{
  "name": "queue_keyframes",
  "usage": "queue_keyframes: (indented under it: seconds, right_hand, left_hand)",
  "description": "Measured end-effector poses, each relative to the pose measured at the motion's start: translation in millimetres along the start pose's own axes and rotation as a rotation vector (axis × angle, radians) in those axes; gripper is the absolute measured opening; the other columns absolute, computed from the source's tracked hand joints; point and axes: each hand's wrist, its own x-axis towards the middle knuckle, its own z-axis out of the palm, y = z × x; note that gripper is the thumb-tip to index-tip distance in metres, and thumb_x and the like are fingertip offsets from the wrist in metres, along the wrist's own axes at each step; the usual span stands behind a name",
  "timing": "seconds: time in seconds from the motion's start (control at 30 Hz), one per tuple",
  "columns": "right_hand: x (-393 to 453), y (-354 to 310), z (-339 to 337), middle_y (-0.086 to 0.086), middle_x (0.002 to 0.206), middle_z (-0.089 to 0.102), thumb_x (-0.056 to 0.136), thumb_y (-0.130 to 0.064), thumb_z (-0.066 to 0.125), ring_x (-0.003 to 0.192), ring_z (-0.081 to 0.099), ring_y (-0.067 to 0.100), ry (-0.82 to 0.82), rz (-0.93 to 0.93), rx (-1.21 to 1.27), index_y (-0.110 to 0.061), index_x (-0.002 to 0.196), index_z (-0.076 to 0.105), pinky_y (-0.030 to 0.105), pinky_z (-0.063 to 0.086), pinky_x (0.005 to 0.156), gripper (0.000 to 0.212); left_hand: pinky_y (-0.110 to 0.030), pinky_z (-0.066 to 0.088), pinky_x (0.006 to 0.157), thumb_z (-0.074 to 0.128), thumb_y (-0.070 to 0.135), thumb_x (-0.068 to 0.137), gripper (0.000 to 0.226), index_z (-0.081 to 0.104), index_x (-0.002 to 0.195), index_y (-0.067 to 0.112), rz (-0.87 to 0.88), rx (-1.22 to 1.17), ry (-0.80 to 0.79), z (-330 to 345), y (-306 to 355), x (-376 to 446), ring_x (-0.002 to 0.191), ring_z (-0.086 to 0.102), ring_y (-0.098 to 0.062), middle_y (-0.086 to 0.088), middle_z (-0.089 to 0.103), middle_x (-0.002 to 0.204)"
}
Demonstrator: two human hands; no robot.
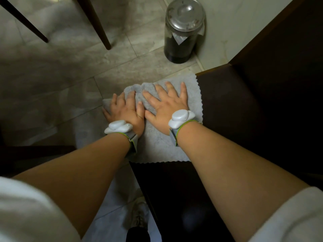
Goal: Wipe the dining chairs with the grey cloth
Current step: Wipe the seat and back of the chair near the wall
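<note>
Both palms down on grey cloth (157, 142). Right hand (167, 106) flat, fingers spread and straight, pressing cloth onto dark chair seat (227, 110). Left hand (125, 110) on cloth's left edge, fingers bent over the bunched fold at seat's edge, thumb lying alongside right thumb; can't tell if fingertips pinch the fabric underneath.

Cloth spread across seat's front-left corner, left part hanging past the edge over tiled floor (61, 75). Zigzag hem visible along right and near sides. Near edge runs under both wrists.

White sensor pods on green-trimmed straps, one per wrist: left wrist band (118, 127), right wrist band (180, 118).

Chair back (288, 41) dark, rising at right. Clear-lidded jar (183, 30) with dark contents standing on floor just beyond seat corner. Two dark furniture legs (97, 23) top left. White sleeves at bottom corners.
</note>
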Motion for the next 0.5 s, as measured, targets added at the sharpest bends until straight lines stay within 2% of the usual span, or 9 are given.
queue_keyframes:
  seconds: [0.13,0.3,0.37,0.5]
  right_hand:
    - [-5,0,-1,0.000,0.161,0.014,0.088,-0.066,0.017,0.148,0.002,0.033,0.018,0.008,-0.028,-0.044,0.150,0.011,0.067,-0.009,0.109,0.067]
    - [0,15,-4,-0.001,0.159,0.021,0.084,-0.070,0.022,0.147,0.008,0.031,-0.005,-0.006,0.020,-0.042,0.150,0.018,0.065,-0.009,0.110,0.072]
    - [4,26,-8,0.003,0.157,0.025,0.084,-0.072,0.022,0.146,0.012,0.031,-0.019,0.048,0.025,-0.037,0.149,0.024,0.064,-0.008,0.112,0.074]
    - [12,96,-21,0.009,0.156,0.027,0.083,-0.074,0.023,0.146,0.014,0.030,-0.025,0.289,-0.002,-0.031,0.147,0.030,0.061,-0.004,0.114,0.078]
  left_hand:
    - [-0.060,0.003,0.115,0.018,0.051,0.098,0.055,0.024,0.148,0.031,0.027,0.000,0.007,-1,1,-5,0.147,0.007,-0.027,-0.003,0.022,0.158]
    - [-0.063,-0.002,0.114,0.010,0.057,0.095,0.057,0.014,0.149,0.040,0.043,0.061,-0.168,-14,9,1,0.148,-0.003,-0.027,-0.001,0.006,0.162]
    - [-0.063,0.001,0.113,0.008,0.059,0.095,0.056,0.014,0.148,0.043,0.058,0.107,-0.185,-19,20,6,0.148,0.004,-0.027,0.000,0.011,0.161]
    - [-0.056,0.012,0.115,0.008,0.059,0.095,0.058,0.007,0.150,0.039,0.275,0.156,-0.166,-14,91,16,0.143,0.023,-0.030,-0.002,0.025,0.157]
